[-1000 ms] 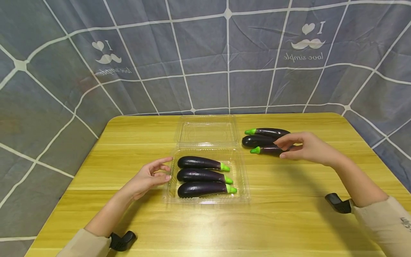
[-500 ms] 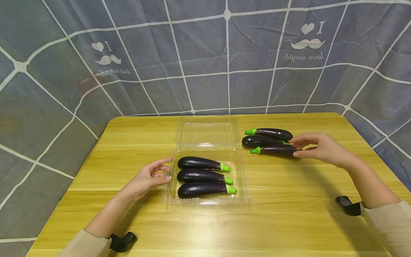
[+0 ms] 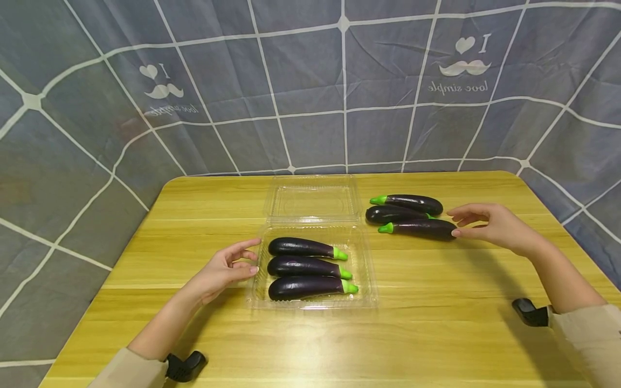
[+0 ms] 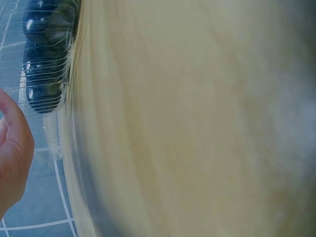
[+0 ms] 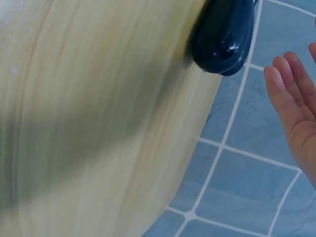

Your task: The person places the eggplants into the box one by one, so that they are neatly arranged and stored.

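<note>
Three dark purple eggplants (image 3: 305,267) lie side by side in the clear plastic clamshell box (image 3: 371,280), green stems to the right. At the box's left wall is my left hand (image 3: 220,272), fingers loosely bent; whether the fingertips touch the plastic I cannot tell. On the table to the right, three more eggplants (image 3: 422,229) lie close together. Just beyond their right ends my right hand (image 3: 499,226) hovers with relaxed fingers, holding nothing. In the right wrist view, a gap shows between that hand (image 5: 298,103) and the rounded eggplant end (image 5: 222,44).
The box's transparent lid (image 3: 312,199) is folded back flat behind the base. A wooden table (image 3: 310,345) carries everything. Grey cloth (image 3: 310,81) with white lines hangs along its back and sides. Black devices (image 3: 186,366) sit at both wrists.
My right hand has moved to the right, off the eggplants it was over, uncovering their ends. The left hand stays at the box, and the eggplants have not visibly moved.
</note>
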Available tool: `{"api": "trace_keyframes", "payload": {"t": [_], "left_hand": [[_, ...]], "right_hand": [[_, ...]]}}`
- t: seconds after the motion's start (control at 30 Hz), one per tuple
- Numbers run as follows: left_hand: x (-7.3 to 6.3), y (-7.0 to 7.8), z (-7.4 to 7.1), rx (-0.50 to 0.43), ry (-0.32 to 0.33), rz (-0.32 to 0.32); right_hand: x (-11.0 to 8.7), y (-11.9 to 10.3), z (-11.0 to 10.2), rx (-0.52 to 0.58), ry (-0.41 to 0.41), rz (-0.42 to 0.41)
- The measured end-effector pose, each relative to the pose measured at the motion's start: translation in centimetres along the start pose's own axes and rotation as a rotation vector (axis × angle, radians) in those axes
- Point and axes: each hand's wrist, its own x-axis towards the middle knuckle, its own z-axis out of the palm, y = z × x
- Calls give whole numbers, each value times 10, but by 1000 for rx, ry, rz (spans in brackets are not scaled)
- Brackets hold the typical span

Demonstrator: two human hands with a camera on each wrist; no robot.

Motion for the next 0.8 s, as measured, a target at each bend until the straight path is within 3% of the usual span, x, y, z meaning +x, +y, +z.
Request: {"api": "trace_keyframes", "payload": {"t": [0.27,0.63,0.8], "left_hand": [[0,0,0,1,-3,4],[0,-1,0,-2,3,0],[0,-1,1,-2,2,-3]], "right_hand": [[-1,11,0,-4,7,77],[2,30,3,-9,44,96],[4,36,6,-7,21,125]]}}
